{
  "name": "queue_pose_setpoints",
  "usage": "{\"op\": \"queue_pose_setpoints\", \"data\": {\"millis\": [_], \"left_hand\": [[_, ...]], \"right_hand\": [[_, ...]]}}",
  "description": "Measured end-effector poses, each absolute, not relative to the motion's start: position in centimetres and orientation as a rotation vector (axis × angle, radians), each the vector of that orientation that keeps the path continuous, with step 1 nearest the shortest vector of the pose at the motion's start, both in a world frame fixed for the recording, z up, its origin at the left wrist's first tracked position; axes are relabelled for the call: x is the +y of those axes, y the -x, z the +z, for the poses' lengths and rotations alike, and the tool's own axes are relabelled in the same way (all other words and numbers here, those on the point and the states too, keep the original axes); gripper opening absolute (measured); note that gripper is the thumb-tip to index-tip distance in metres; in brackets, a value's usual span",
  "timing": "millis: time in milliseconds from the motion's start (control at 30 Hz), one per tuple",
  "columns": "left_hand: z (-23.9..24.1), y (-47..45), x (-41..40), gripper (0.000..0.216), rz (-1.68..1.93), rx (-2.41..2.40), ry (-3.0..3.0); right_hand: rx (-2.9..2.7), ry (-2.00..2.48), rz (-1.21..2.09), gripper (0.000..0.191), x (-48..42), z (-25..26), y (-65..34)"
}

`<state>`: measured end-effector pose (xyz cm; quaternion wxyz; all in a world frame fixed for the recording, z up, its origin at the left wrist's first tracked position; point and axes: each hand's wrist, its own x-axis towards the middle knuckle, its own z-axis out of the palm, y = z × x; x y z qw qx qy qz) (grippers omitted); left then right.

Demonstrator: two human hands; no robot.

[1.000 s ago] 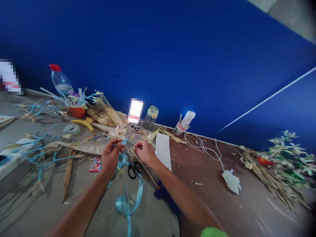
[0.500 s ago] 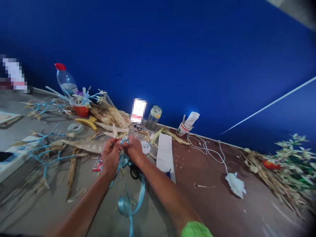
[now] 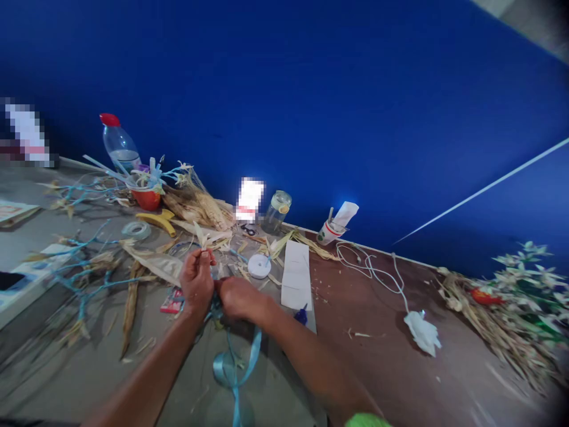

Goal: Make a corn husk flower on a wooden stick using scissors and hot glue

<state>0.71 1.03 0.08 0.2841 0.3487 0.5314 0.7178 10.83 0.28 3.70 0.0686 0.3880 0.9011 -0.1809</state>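
Observation:
My left hand (image 3: 198, 284) pinches the base of a small pale flower of dried corn husk (image 3: 201, 237), its pointed petals standing up above the fingertips. Just right of it and lower, my right hand (image 3: 242, 301) is curled, knuckles up, over the table; its fingertips and whatever they hold are hidden. Light blue satin ribbon (image 3: 254, 350) trails from beneath the right hand to a ribbon roll (image 3: 224, 369) nearer me. A white spool (image 3: 259, 266) lies beyond the right hand. Left of my left wrist is a red packet (image 3: 171, 301), with a long dry husk (image 3: 155, 264) behind it.
Blue-wrapped branches (image 3: 84, 284) spread at left. Behind stand a red cup (image 3: 146, 200), a bottle with red cap (image 3: 120, 145) and a clear jar (image 3: 276, 213). A yellow tool (image 3: 155, 222) and tape roll (image 3: 136, 230) lie nearby. White paper (image 3: 296, 276) and a cable (image 3: 382, 273) lie right.
My right hand has left the flower and drawn down toward me, over the spot where black scissor handles showed. My left hand still pinches the flower, and the white spool has shifted slightly.

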Motion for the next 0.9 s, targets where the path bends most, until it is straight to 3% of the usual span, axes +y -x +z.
{"op": "queue_pose_setpoints", "data": {"millis": [400, 633, 900], "left_hand": [[-0.9, -0.5, 1.6, 0.02, 1.87, 1.386, -0.87], [-0.5, -0.9, 1.3, 0.018, 1.864, 1.251, -0.859], [-0.3, -1.1, 1.2, 0.02, 1.835, 1.259, -0.875]], "right_hand": [[2.649, -2.017, -0.581, 0.03, 2.8, 4.4, -14.8], [2.434, -2.039, -0.285, 0.028, 3.3, 2.8, -13.6], [2.444, -1.967, -0.168, 0.025, 4.2, 2.3, -11.4]]}}
